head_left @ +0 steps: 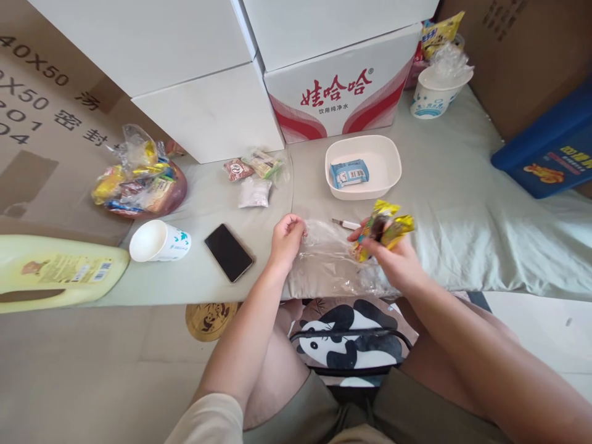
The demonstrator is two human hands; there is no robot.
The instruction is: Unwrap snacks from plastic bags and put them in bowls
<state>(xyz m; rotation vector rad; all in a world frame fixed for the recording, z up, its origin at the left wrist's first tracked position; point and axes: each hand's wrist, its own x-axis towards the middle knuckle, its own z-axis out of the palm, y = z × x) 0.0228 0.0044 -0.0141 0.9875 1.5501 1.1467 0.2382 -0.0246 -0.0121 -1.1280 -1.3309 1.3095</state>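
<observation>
My left hand (pixel 287 242) pinches the upper left edge of a clear plastic bag (pixel 324 237), which lies crumpled along the front of the cloth-covered surface. My right hand (pixel 398 262) is closed around a shiny yellow snack packet (pixel 398 229) with a dark brown patch in its middle. The bag's right part runs beneath that hand. Just left of the packet lies a small knife with a white handle (pixel 350 225), its end hidden by my fingers. Behind it, a white plastic tray (pixel 393 179) holds a blue packet (pixel 350 172).
Several small packets (pixel 254 192) lie left of the tray. A phone (pixel 228 251), a tipped paper cup (pixel 161 242), a bowl of snacks (pixel 178 191) and a yellow jug (pixel 69 271) are farther left. Another paper cup (pixel 435 92) and a blue container (pixel 550 142) stand right. Boxes (pixel 342 92) line the back.
</observation>
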